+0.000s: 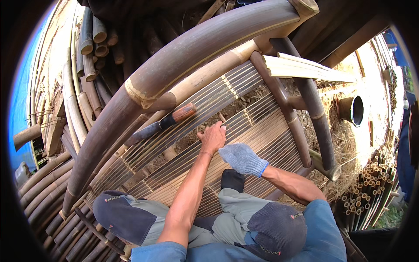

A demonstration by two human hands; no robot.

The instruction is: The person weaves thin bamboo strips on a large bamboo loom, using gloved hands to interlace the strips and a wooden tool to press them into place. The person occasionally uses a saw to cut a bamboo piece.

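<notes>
I sit on a bamboo seat of thin parallel slats, framed by thick dark bamboo poles. My left hand is bare and reaches down to the slats ahead of me, its fingers bent as in a pinch. Whatever they grip is too small to make out. Close beside it on the right is my right hand in a grey knitted glove with a blue cuff. Its fingers look pressed together, and their tips are hidden from view. A large knife with an orange-brown handle lies across the slats, left of my hands.
A thick curved bamboo rail arches over the far side. Pale split bamboo strips rest across the right frame. Beyond it stands a dark-mouthed bucket. Bamboo poles are stacked at left, and a thin-cane bundle lies at right.
</notes>
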